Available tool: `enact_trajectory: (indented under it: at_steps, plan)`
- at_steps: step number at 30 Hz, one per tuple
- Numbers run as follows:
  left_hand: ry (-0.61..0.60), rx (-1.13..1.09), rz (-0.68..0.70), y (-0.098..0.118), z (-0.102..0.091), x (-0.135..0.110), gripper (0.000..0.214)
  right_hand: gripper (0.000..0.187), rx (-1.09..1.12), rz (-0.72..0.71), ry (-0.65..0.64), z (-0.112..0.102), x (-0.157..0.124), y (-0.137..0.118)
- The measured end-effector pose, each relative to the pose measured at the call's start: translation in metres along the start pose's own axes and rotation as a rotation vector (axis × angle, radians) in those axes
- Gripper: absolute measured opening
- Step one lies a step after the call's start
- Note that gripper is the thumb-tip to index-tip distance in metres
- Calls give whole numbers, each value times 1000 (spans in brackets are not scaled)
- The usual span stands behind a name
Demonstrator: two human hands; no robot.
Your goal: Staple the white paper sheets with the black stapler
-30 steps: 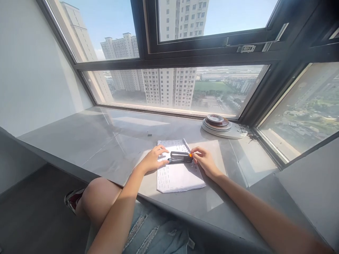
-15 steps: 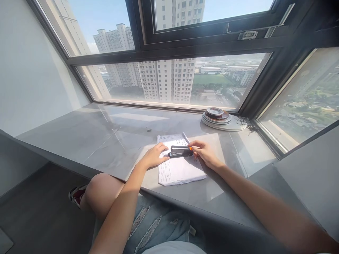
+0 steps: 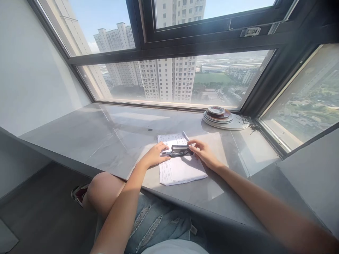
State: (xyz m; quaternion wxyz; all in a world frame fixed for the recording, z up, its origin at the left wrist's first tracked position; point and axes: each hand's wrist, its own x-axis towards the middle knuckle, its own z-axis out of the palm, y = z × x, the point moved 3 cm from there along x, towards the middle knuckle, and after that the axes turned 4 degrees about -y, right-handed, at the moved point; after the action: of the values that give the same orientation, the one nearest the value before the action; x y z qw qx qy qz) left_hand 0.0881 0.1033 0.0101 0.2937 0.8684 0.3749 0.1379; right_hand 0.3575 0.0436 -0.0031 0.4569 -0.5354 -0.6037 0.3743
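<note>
A black stapler [image 3: 178, 151] lies across a stack of white printed paper [image 3: 180, 169] on the grey stone sill [image 3: 106, 141]. My left hand [image 3: 155, 156] rests on the paper with its fingers against the stapler's left end. My right hand [image 3: 203, 151] pinches the stapler's right end with thumb and fingertips. A pen or thin stick [image 3: 185, 136] lies at the paper's far edge.
A stack of plates [image 3: 225, 120] stands at the back right corner by the window frame. A small dark bit [image 3: 150, 129] lies on the sill behind the paper. My bent knee [image 3: 106, 192] and jeans are below the sill's front edge.
The stapler's top has swung open a little and its orange end is now covered by my right fingers. The view has shifted slightly.
</note>
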Motion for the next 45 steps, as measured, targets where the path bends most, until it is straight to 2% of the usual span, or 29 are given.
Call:
enact_trajectory:
  at_steps: [3,6,8,13,16,18,20,22,24,26,28,31,34,45]
  plan:
    - [-3,-7,7,-1,0,0,42,38,-260,-167,-21,5,1,-3]
    - [15,0,25,-1,1,1,41,32,-405,-281,0,7,0,-3]
    - [45,19,46,0,0,1,43,27,-405,-299,-10,8,-2,-3]
    - [191,-5,34,2,-5,3,36,28,-341,-230,-154,15,-11,-5]
    - [309,-141,-15,-2,-8,5,31,27,-326,-244,-164,18,-15,-7]
    - [432,-320,-83,-6,-11,7,32,22,-337,-278,-98,19,-17,-7]
    - [482,-601,-189,-11,-9,9,29,15,-391,-371,0,19,-21,-9]
    - [394,-931,-269,-10,-3,10,18,12,-470,-528,59,21,-25,-13]
    - [239,-1197,-256,-3,3,9,14,17,-551,-718,87,24,-30,-19]
    - [117,-1349,-190,5,5,6,14,23,-624,-883,118,25,-34,-24]
    - [46,-1419,-143,10,5,3,15,27,-690,-990,153,26,-37,-27]
    - [3,-1474,-128,12,4,1,19,28,-776,-1038,176,28,-39,-32]
    - [10,-1491,-142,10,4,0,17,28,-821,-1052,178,29,-41,-36]
    - [-20,-1356,-118,-7,15,7,18,29,-836,-1047,154,29,-42,-35]
